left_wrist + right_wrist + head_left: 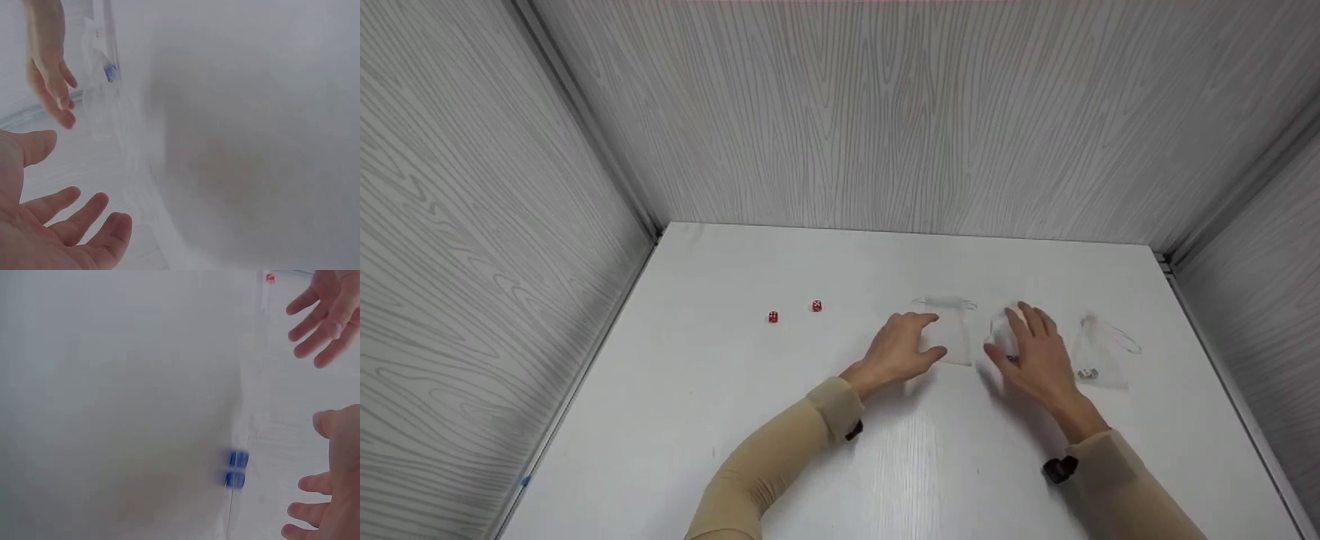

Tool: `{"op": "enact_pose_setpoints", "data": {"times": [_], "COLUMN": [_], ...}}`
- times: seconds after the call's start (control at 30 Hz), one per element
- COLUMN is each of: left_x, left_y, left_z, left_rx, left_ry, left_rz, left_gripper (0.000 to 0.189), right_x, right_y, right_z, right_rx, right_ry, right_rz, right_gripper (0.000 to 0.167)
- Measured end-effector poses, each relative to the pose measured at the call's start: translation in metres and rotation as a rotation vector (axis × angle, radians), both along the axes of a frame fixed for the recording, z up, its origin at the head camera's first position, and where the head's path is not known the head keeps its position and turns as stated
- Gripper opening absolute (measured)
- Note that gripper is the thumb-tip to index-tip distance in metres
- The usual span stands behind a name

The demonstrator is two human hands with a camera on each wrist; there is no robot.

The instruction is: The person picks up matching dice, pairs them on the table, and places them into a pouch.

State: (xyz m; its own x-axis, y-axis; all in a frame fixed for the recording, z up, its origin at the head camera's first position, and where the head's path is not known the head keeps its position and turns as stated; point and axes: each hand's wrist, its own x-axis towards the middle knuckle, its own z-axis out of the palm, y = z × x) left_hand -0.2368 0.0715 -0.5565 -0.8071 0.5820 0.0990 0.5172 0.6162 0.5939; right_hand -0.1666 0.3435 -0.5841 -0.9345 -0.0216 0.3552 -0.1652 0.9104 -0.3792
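My left hand (894, 351) hovers at the left edge of a sheer white drawstring pouch (958, 337), thumb and fingers spread apart with nothing between them. Over a second sheer pouch (1001, 335) is my right hand (1039, 364), its fingers spread and loosely bent, partly hiding that pouch. Two blue dice (236, 469) lie at this pouch in the right wrist view; in the head view a bit of blue shows beside the thumb. The left wrist view has my left palm (34, 236) with relaxed fingers, and my right hand beyond it.
Right of my right hand lies a third sheer pouch (1102, 345) with white dice (1087, 373) inside. Two red dice, one nearer (773, 317) and one farther (817, 306), sit on the white table (720, 435) at left. Wood-grain panels (840, 112) enclose the back and sides.
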Motion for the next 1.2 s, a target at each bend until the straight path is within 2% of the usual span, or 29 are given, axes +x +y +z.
{"op": "enact_pose_setpoints", "data": {"times": [0.17,0.37,0.43,0.53,0.7,0.77,0.9,1.0,1.03,1.13,1.2], "left_x": [-0.010,-0.027,-0.033,-0.040,-0.049,-0.053,-0.066,-0.085,-0.088,-0.092,-0.086], "left_y": [-0.048,-0.110,-0.129,-0.157,-0.198,-0.211,-0.231,-0.244,-0.245,-0.247,-0.244], "left_z": [0.000,0.005,0.006,0.008,0.007,0.005,-0.007,-0.034,-0.037,-0.040,-0.027], "left_rx": [0.009,0.025,0.014,-0.020,-0.074,-0.071,-0.047,-0.038,-0.041,-0.025,-0.019], "left_ry": [-0.027,-0.014,0.001,0.007,-0.045,-0.097,-0.211,-0.218,-0.221,-0.228,-0.254], "left_rz": [0.065,0.207,0.260,0.340,0.443,0.463,0.471,0.478,0.479,0.492,0.496], "left_gripper": [0.058,0.053,0.052,0.050,0.053,0.054,0.060,0.060,0.059,0.054,0.050], "right_x": [-0.009,-0.029,-0.035,-0.042,-0.052,-0.055,-0.061,-0.065,-0.066,-0.069,-0.070], "right_y": [-0.028,-0.044,-0.045,-0.047,-0.051,-0.053,-0.057,-0.057,-0.058,-0.057,-0.057], "right_z": [0.008,0.020,0.022,0.023,0.023,0.023,0.023,0.021,0.021,0.020,0.019], "right_rx": [0.034,0.086,0.103,0.158,0.258,0.267,0.249,0.237,0.238,0.246,0.260], "right_ry": [-0.086,-0.247,-0.319,-0.380,-0.330,-0.313,-0.362,-0.418,-0.430,-0.445,-0.445], "right_rz": [0.140,0.288,0.313,0.346,0.386,0.387,0.380,0.382,0.385,0.388,0.389], "right_gripper": [0.086,0.087,0.083,0.072,0.046,0.043,0.055,0.059,0.058,0.058,0.059]}}
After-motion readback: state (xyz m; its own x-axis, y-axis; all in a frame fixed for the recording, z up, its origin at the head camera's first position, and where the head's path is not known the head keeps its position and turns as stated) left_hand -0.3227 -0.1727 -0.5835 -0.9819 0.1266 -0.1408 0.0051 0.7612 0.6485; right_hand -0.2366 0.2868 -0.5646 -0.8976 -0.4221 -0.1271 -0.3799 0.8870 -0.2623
